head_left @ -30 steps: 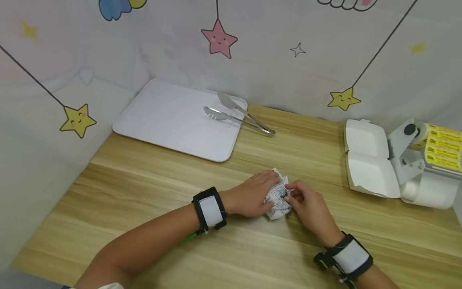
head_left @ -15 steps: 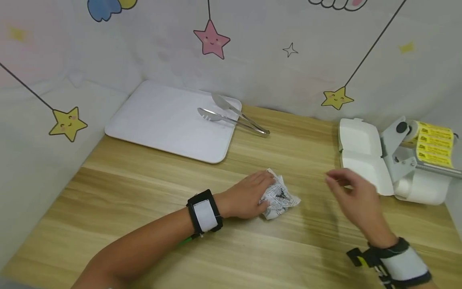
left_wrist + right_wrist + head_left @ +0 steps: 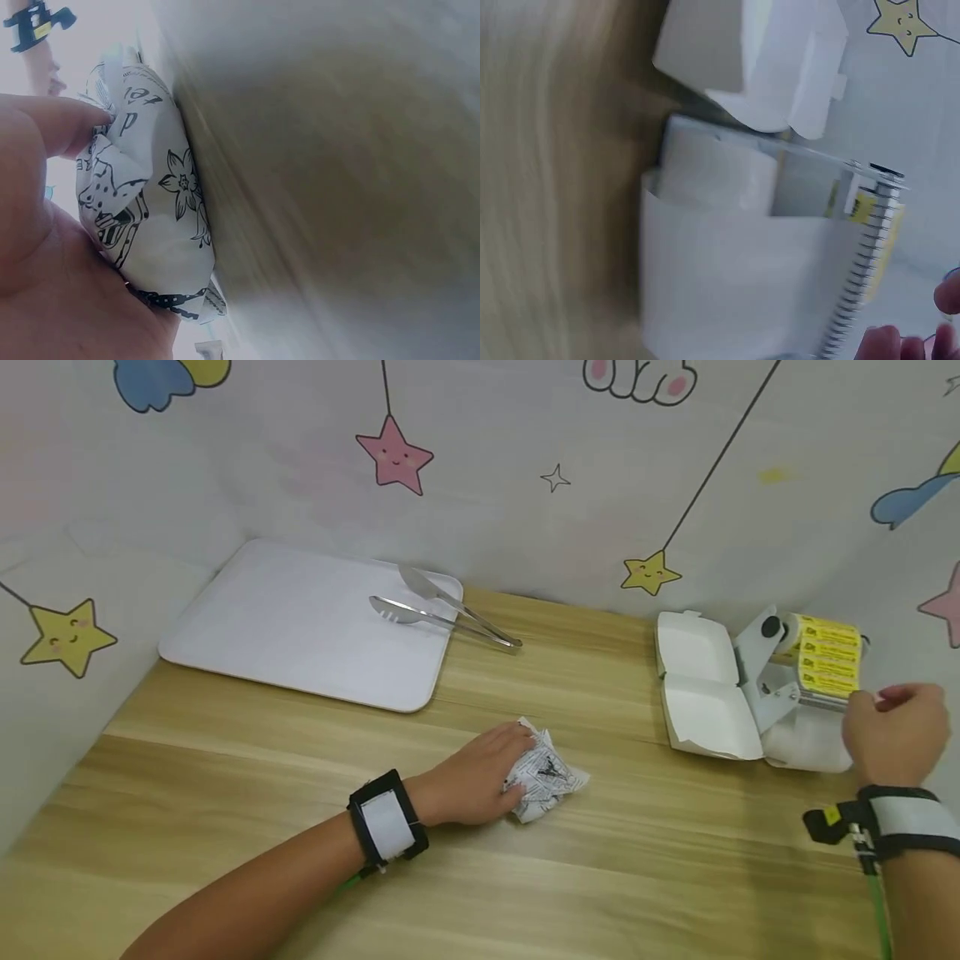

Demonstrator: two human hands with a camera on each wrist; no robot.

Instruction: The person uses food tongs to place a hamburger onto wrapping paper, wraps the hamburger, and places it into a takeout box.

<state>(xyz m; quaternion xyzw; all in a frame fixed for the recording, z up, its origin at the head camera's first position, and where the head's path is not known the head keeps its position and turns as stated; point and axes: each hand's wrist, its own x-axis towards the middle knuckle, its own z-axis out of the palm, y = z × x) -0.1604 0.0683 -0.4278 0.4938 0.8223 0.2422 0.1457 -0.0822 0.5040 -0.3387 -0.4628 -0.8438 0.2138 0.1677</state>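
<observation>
A bundle wrapped in printed white paper (image 3: 546, 775) rests on the wooden table. My left hand (image 3: 472, 783) holds it from the left, fingers over its top and thumb on its near side. Black lettering and a flower drawing show on the paper (image 3: 161, 217) in the left wrist view. At the right, my right hand (image 3: 898, 733) hovers beside the label dispenser (image 3: 759, 647), near its serrated edge. That dispenser carries a roll of yellow labels (image 3: 828, 653). Fingertips (image 3: 881, 343) of the right hand appear at the right wrist view's corner, thumb apart from them, nothing between.
An open white takeaway box (image 3: 708, 714) stands just left of the dispenser. Metal tongs (image 3: 480, 631) lie partly over the right side of a white tray (image 3: 300, 622) at the back left. A patterned curtain (image 3: 495, 527) hangs behind the table.
My right hand has left the paper bundle and moved right to the label dispenser. The left hand stays on the bundle. The head view has turned to the right.
</observation>
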